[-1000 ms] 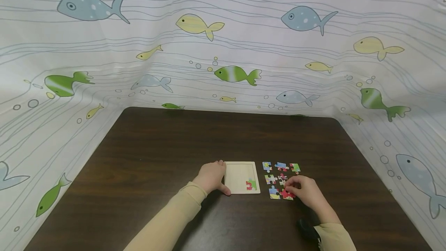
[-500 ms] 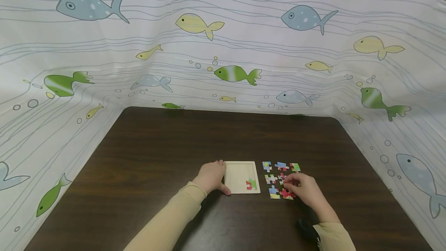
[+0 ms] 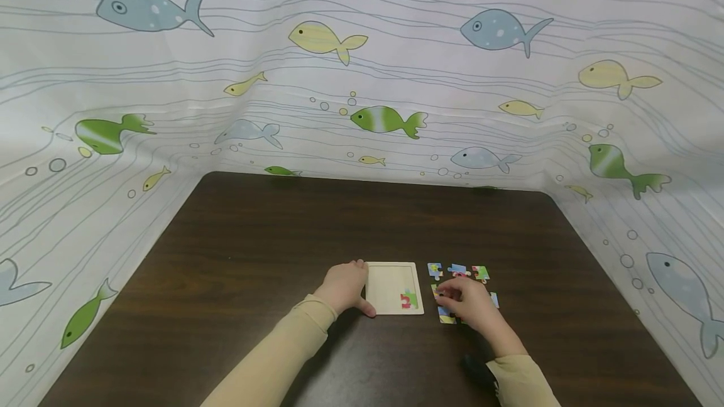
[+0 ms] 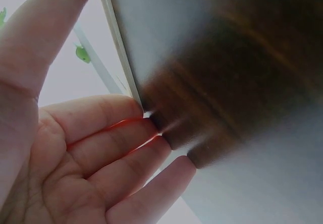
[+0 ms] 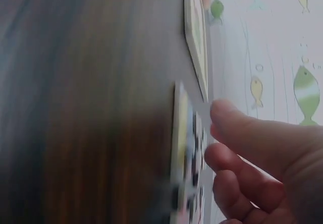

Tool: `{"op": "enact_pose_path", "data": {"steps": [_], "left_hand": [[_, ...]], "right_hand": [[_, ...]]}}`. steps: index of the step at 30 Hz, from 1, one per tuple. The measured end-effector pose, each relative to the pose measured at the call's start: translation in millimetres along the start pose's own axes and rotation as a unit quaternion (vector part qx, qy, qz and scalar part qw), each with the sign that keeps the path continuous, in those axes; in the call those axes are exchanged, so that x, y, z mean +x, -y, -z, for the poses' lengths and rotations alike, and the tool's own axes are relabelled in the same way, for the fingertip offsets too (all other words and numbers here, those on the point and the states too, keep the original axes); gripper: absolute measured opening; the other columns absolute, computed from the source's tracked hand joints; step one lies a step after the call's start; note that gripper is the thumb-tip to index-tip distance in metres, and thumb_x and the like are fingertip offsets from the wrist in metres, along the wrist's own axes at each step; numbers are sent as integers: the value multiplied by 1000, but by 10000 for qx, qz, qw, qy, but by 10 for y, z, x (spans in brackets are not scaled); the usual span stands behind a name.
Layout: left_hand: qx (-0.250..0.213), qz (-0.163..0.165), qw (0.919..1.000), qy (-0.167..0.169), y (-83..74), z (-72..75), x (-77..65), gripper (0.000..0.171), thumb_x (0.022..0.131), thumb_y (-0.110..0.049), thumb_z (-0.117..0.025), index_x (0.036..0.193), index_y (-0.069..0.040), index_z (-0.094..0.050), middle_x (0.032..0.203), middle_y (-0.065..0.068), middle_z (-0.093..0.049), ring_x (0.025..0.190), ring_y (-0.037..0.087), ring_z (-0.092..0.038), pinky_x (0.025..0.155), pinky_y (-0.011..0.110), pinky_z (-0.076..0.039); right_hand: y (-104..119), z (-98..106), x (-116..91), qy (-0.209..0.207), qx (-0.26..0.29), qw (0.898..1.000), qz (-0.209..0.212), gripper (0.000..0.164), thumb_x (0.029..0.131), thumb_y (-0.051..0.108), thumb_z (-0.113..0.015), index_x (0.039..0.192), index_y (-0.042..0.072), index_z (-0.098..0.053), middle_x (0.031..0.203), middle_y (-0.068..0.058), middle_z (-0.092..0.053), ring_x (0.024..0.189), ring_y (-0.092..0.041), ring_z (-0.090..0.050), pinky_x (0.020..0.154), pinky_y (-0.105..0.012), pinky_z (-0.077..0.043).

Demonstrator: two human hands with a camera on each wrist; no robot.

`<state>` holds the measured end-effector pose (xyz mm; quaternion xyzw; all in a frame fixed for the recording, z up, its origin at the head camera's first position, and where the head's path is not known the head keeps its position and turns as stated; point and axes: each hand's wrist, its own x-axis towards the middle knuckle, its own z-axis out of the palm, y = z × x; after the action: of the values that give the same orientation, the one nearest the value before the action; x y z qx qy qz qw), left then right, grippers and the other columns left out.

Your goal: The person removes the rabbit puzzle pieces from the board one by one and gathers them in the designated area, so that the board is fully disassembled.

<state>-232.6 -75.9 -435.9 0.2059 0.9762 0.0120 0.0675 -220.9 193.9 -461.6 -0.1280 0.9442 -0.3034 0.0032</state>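
A square wooden puzzle tray [image 3: 387,284] lies on the table, with a red and green jigsaw piece [image 3: 410,299] in its near right corner. My left hand [image 3: 342,287] rests along the tray's left side, thumb at the near corner. Its fingers [image 4: 121,158] look nearly straight in the left wrist view, one fingertip touching the tray edge [image 4: 121,52]. My right hand [image 3: 469,300] hovers over loose jigsaw pieces [image 3: 447,316], covering some. In the right wrist view its thumb and bent fingers [image 5: 227,156] stand apart, with nothing seen between them.
Loose pieces stand in a far row: a blue one [image 3: 434,270], another blue one [image 3: 457,269] and a green one [image 3: 481,273]. A blue piece [image 3: 494,299] shows right of my right hand. A fish-print curtain [image 3: 317,99] surrounds the dark table [image 3: 254,225].
My right hand has moved left across the loose pieces, from the right column toward the left one. A blue piece now shows on its right. My left hand and the tray stay put.
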Motion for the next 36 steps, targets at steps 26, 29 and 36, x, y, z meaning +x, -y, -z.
{"op": "enact_pose_path", "data": {"steps": [26,29,36], "left_hand": [[52,55,10000,51,-2,9,11,104,54,-62,-80,132,0,-53,134,16,-55,118,25,-57,80,34,-54],[68,55,10000,43,-2,10,11,104,54,-62,-80,132,0,-53,134,16,-55,118,25,-57,81,34,-54],[32,59,10000,22,4,-8,19,104,54,-62,-80,132,1,-52,133,16,-55,116,25,-58,80,35,-54]], "right_hand": [[403,-287,217,226,-281,9990,257,33,71,18,-83,102,9,-74,85,4,-58,74,-10,-46,66,-28,-42],[410,-296,215,250,-276,9991,200,34,71,19,-83,103,9,-74,85,5,-57,74,-10,-47,67,-28,-42],[408,-304,200,313,-261,9988,276,29,71,18,-83,98,12,-75,83,4,-55,73,-11,-45,65,-28,-41]]}}
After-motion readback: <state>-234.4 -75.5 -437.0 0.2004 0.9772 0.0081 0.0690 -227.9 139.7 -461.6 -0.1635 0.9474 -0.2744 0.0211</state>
